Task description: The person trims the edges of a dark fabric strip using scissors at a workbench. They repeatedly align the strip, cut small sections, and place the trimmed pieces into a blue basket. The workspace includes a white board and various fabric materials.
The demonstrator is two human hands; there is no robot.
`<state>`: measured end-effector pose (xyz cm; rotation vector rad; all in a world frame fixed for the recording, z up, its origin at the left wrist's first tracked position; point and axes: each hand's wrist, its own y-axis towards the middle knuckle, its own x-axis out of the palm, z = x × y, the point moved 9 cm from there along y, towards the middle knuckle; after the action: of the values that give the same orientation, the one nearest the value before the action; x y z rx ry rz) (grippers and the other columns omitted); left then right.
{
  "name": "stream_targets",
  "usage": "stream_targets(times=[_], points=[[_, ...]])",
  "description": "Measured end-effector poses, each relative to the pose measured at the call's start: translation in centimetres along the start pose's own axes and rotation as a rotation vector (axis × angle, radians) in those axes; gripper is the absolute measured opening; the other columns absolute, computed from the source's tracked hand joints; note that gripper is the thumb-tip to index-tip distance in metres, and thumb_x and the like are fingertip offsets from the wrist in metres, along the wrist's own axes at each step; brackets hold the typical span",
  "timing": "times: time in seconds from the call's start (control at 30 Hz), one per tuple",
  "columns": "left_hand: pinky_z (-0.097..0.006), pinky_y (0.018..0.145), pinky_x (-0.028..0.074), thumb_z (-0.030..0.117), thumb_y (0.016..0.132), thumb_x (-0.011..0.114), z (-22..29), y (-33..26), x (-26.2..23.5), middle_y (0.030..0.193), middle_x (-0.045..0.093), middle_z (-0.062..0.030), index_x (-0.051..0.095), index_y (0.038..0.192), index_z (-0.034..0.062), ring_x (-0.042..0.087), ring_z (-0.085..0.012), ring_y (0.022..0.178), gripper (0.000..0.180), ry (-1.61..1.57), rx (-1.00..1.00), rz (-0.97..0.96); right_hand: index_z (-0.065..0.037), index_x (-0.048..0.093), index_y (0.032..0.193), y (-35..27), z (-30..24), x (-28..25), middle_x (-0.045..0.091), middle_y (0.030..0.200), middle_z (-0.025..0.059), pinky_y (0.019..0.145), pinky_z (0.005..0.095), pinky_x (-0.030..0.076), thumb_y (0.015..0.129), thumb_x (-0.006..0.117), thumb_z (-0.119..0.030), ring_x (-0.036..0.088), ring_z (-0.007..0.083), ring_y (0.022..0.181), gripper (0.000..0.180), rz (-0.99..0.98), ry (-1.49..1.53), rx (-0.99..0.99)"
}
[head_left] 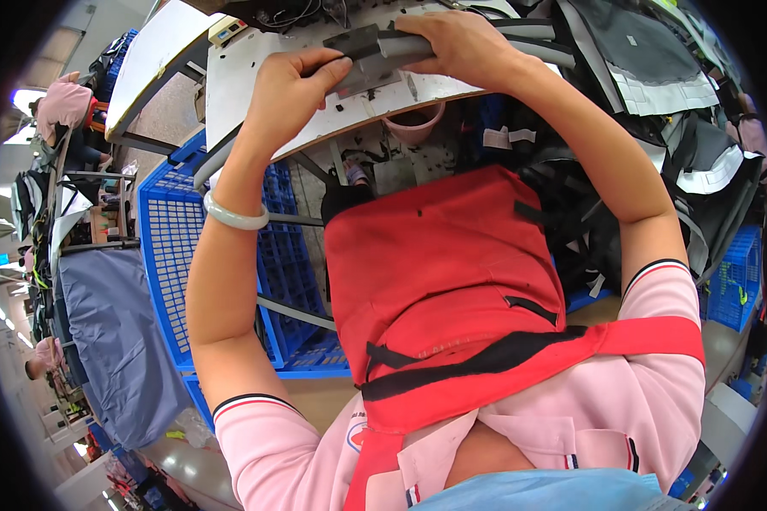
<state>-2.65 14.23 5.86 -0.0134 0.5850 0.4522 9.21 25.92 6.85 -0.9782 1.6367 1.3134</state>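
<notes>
Both my arms reach over the white worktable (239,85) at the top of the view. A long grey strip of fabric or webbing (383,61) runs across it, curving off to the right. My left hand (288,92), a pale bangle on its wrist, pinches the strip's left end between thumb and fingers. Further right, my right hand (464,49) is closed over the same strip, its thumb along the near edge. Between the hands lies a small dark piece (354,41), above a grey metal plate (373,81). The exact finger contact is partly hidden.
Dark sheets with pale grey edging (656,85) are heaped at the right. Blue plastic crates (166,247) stand at the left, and a pink bucket (413,123) sits under the table. A red apron (443,247) covers my lap. Another person (64,106) is at far left.
</notes>
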Motion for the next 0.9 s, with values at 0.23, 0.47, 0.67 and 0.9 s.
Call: stream_targets(times=[0.23, 0.47, 0.67, 0.9], points=[[-0.021, 0.053, 0.042, 0.024, 0.088, 0.068, -1.9, 2.9, -0.5, 0.073, 0.069, -0.0048, 0.072, 0.102, 0.0000, 0.051, -0.0061, 0.054, 0.028, -0.012, -0.084, 0.055, -0.003, 0.061, 0.108, 2.5, 1.6, 0.1, 0.066, 0.091, 0.0195, 0.075, 0.0460, 0.049, 0.078, 0.073, -0.030, 0.064, 0.0382, 0.089, 0.042, -0.105, 0.062, 0.033], [-0.021, 0.055, 0.042, 0.024, 0.089, 0.067, -2.4, 4.4, -1.1, 0.075, 0.069, -0.0045, 0.072, 0.104, 0.0011, 0.053, -0.0068, 0.056, 0.028, -0.025, -0.038, 0.033, -0.003, 0.060, 0.117, 3.9, 2.6, 0.4, 0.067, 0.095, 0.0209, 0.076, 0.0446, 0.050, 0.079, 0.073, -0.034, 0.064, 0.0380, 0.090, 0.051, -0.134, 0.078, 0.097], [-0.024, 0.063, 0.048, 0.023, 0.088, 0.066, -3.4, 5.1, -4.0, 0.080, 0.072, -0.0071, 0.072, 0.104, 0.0003, 0.060, -0.0106, 0.065, 0.029, -0.025, 0.045, 0.218, 0.001, 0.059, 0.115, 4.5, 5.5, -0.6, 0.067, 0.088, 0.0226, 0.075, 0.0449, 0.052, 0.078, 0.072, -0.027, 0.065, 0.0398, 0.087, 0.048, 0.072, 0.019, 0.262], [-0.033, 0.070, 0.050, 0.032, 0.087, 0.064, 2.9, 1.4, 4.4, 0.076, 0.070, -0.0122, 0.072, 0.088, 0.0000, 0.066, -0.0207, 0.074, 0.033, 0.369, 0.236, -0.142, -0.007, 0.063, 0.090, -6.4, -17.4, 3.4, 0.057, 0.119, 0.0124, 0.090, 0.0399, 0.051, 0.080, 0.058, -0.014, 0.058, 0.0240, 0.109, 0.014, 0.229, -0.020, -0.657]])
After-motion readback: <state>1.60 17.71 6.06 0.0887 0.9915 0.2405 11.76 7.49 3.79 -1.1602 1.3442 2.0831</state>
